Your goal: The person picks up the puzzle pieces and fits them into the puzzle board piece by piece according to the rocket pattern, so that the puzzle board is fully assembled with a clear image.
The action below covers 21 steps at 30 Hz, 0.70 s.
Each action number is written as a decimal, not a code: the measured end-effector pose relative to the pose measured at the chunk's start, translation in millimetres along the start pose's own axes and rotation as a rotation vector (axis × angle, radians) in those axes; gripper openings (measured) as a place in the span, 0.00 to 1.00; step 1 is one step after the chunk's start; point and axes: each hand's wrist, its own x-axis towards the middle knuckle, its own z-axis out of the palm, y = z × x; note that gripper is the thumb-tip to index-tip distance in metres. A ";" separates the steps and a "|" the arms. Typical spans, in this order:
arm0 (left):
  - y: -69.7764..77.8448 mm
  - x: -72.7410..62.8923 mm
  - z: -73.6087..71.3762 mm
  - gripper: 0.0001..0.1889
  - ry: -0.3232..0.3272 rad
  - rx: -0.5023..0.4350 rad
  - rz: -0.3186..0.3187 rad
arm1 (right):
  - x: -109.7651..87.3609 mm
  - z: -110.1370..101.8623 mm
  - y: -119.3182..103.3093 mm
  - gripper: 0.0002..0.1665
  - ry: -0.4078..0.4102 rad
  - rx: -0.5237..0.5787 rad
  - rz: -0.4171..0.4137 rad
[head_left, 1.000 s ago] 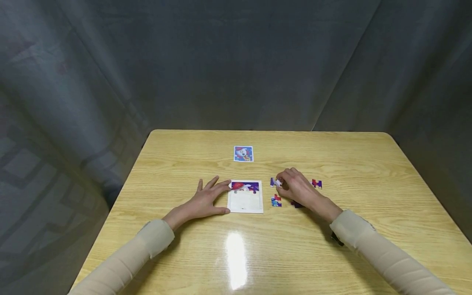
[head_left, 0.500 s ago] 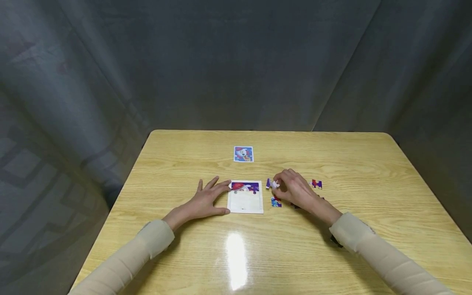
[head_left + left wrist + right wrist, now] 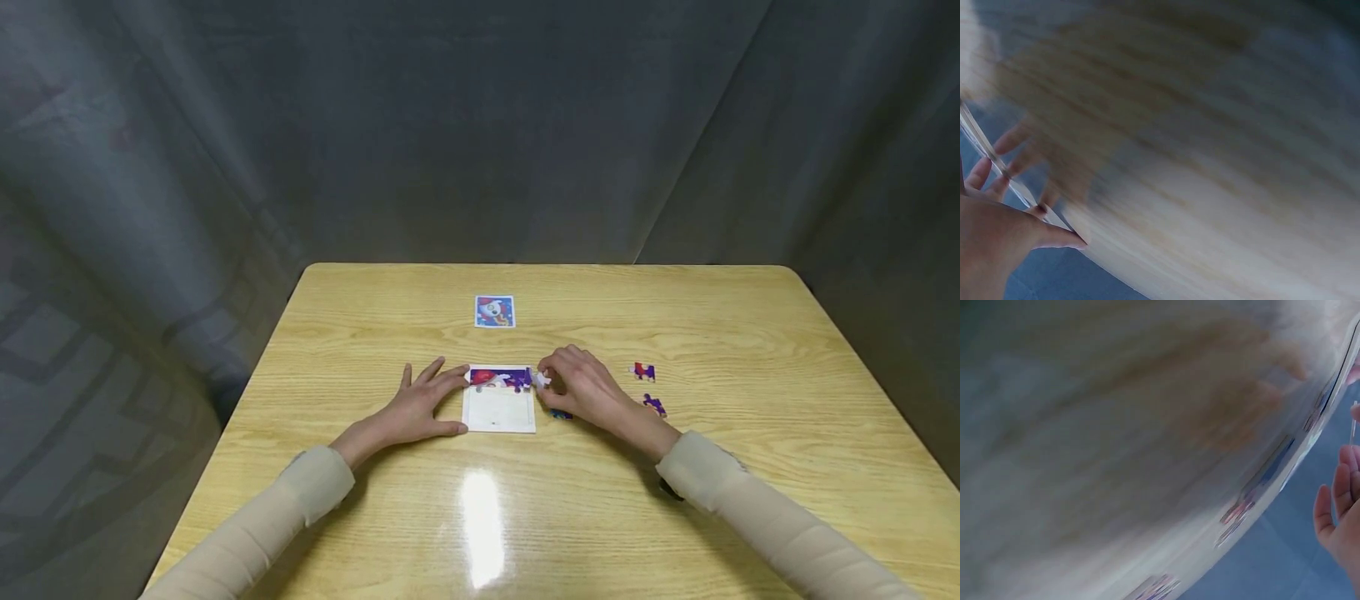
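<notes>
A white puzzle tray (image 3: pixel 501 411) lies mid-table with a strip of purple, red and white pieces along its far side. My left hand (image 3: pixel 416 408) rests with fingers spread and the fingertips and thumb touching the tray's left edge; the left wrist view shows this hand (image 3: pixel 1004 231) against the edge too. Between thumb and fingers, my right hand (image 3: pixel 588 390) pinches a purple-and-white jigsaw piece (image 3: pixel 541 380) at the tray's upper right edge. Partly under that hand is a blue jigsaw piece (image 3: pixel 561 414). The right wrist view catches the right hand (image 3: pixel 1344 512) only at its margin.
Right of my right hand lie a red-and-purple jigsaw piece (image 3: pixel 643 372) and a purple one (image 3: pixel 655 406). Beyond the tray is a small picture card (image 3: pixel 495 312) of a white cartoon figure. Grey curtains (image 3: pixel 480 133) surround the wooden table (image 3: pixel 375 517).
My right hand has carried the purple-and-white jigsaw piece left, from beside the other pieces to the tray's right edge. The left hand has stayed in place.
</notes>
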 end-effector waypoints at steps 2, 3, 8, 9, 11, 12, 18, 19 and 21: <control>-0.5 0.1 0.2 0.37 0.000 0.000 -0.002 | 2.2 2.0 -2.8 0.17 -0.009 0.009 -0.006; -0.4 0.0 0.0 0.37 -0.001 0.000 -0.005 | 3.4 2.9 -4.5 0.18 -0.017 0.014 -0.005; -1.1 0.3 0.6 0.37 -0.002 0.007 -0.010 | 10.4 9.3 -13.1 0.19 -0.060 0.035 0.013; -0.9 0.2 0.6 0.37 -0.001 0.009 -0.011 | 11.9 10.7 -14.9 0.19 -0.065 0.046 0.017; -0.4 0.3 0.6 0.37 -0.002 0.008 -0.015 | 14.8 13.8 -18.3 0.19 -0.070 0.071 0.025; 0.1 0.4 0.5 0.37 -0.002 0.007 -0.016 | 16.2 15.3 -19.9 0.18 -0.071 0.086 0.028; 0.5 1.2 0.7 0.37 -0.005 0.002 -0.022 | 24.0 23.4 -29.1 0.16 -0.086 0.139 0.040; 0.4 1.2 0.8 0.37 -0.005 0.005 -0.022 | 25.2 24.5 -30.8 0.16 -0.091 0.142 0.042; 0.5 1.1 0.6 0.37 -0.002 0.004 -0.016 | 27.6 26.5 -34.3 0.16 -0.106 0.154 0.052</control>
